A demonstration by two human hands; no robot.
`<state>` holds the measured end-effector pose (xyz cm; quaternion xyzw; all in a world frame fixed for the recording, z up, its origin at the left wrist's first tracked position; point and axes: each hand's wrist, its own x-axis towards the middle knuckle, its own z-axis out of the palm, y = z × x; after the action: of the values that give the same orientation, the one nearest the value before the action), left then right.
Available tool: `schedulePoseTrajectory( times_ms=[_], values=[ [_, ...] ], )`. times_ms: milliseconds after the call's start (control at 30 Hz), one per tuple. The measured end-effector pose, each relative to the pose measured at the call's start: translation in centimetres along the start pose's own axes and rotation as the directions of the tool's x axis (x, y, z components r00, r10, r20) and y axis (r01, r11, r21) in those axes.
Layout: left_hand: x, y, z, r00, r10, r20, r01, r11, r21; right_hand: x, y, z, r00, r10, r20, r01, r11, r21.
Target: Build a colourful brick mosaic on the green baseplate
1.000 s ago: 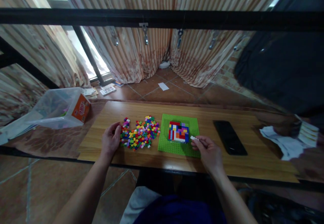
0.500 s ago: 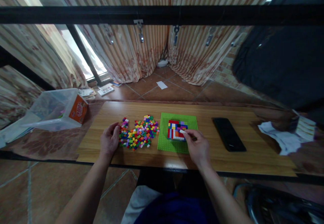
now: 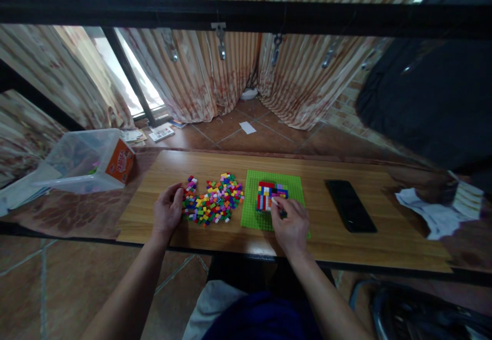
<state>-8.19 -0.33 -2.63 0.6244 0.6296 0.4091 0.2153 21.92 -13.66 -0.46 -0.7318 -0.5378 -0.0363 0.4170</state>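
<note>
Since a second ago the right hand [image 3: 291,224] has moved from the baseplate's 4 o'clock corner in to the near edge of the brick build [image 3: 271,192]. Its thumb and forefinger are pinched on a small white brick [image 3: 274,202], which now touches the build. The left hand [image 3: 168,212] has stayed at 9 o'clock of the loose brick pile [image 3: 214,200], fingers curled at its edge.

Whether the left hand has anything in it cannot be told. The right hand hides the build's near corner, and the white brick shows only as a speck.

The green baseplate [image 3: 250,212] lies on a wooden table [image 3: 230,163], with the pile at its 9 o'clock and a black phone [image 3: 350,205] at its 3 o'clock. A clear plastic box [image 3: 82,160] sits off the table at 9 o'clock. Striped curtains [image 3: 215,73] hang at 12 o'clock above a tiled floor [image 3: 246,137].
</note>
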Motion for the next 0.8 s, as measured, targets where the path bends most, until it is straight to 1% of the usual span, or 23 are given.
schedulePoseTrajectory(
  times_ms=[167, 267, 333, 500, 700, 800],
  values=[
    [-0.1, 0.6, -0.1, 1.0, -0.003, -0.001, 0.003, 1.0, 0.001, -0.1, -0.3, -0.1, 0.999, 0.021, 0.03, -0.02, 0.999, -0.045],
    [-0.2, 0.7, 0.0, 1.0, 0.0, -0.004, 0.0, 1.0, 0.001, -0.1, -0.3, 0.1, 0.998, 0.023, 0.053, -0.02, 0.999, -0.042],
    [-0.2, 0.6, 0.0, 1.0, 0.002, -0.005, -0.002, 1.0, 0.0, -0.1, -0.3, 0.2, 0.997, 0.034, 0.072, -0.033, 0.999, -0.012],
    [-0.1, 0.0, 0.2, 1.0, 0.025, -0.015, -0.025, 1.0, 0.016, 0.4, 0.2, -0.1, 0.983, 0.108, 0.151, -0.125, 0.986, 0.106],
    [-0.1, -0.1, 0.2, 1.0, 0.014, -0.002, -0.014, 1.0, -0.009, 1.2, 0.8, -0.7, 0.961, 0.12, 0.248, -0.156, 0.979, 0.132],
    [-0.1, 0.1, 0.2, 1.0, 0.002, 0.001, -0.002, 1.0, -0.01, 1.6, 1.2, -1.2, 0.946, 0.105, 0.307, -0.156, 0.977, 0.145]
  ],
)
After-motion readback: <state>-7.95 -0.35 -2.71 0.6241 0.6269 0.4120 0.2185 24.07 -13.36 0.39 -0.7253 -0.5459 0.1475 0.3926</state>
